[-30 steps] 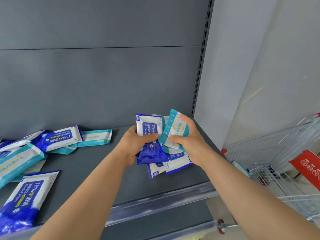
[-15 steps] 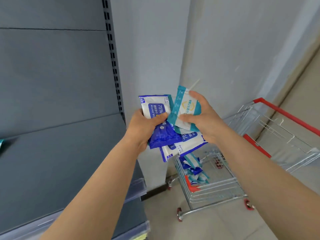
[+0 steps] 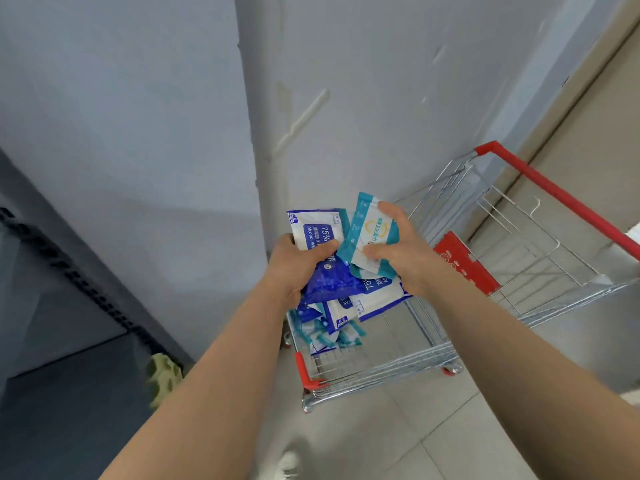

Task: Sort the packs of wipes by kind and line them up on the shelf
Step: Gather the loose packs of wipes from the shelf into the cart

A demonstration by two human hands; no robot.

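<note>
My left hand [image 3: 298,263] grips a bundle of blue alcohol wipe packs [image 3: 317,232], thumb across the top pack. My right hand [image 3: 398,249] holds a teal-and-white wipe pack [image 3: 370,230] against the same bundle, with more blue-and-white packs [image 3: 375,297] sticking out below it. Both hands hover above the front of a wire shopping cart [image 3: 381,370]. Several more teal and blue packs [image 3: 327,332] lie in the cart's bottom. The dark grey shelf [image 3: 52,393] shows only at the lower left, with none of its packs in view.
The cart has a red handle [image 3: 554,197] and a red sign panel [image 3: 464,263], and stands on a tiled floor against a pale wall corner. The shelf's slotted upright [image 3: 79,282] runs along the left. A yellow-green object [image 3: 164,374] sits by the shelf edge.
The view has swung right from the shelf to the cart. Both hands kept the same bundle of packs and carried it from above the shelf to above the cart.
</note>
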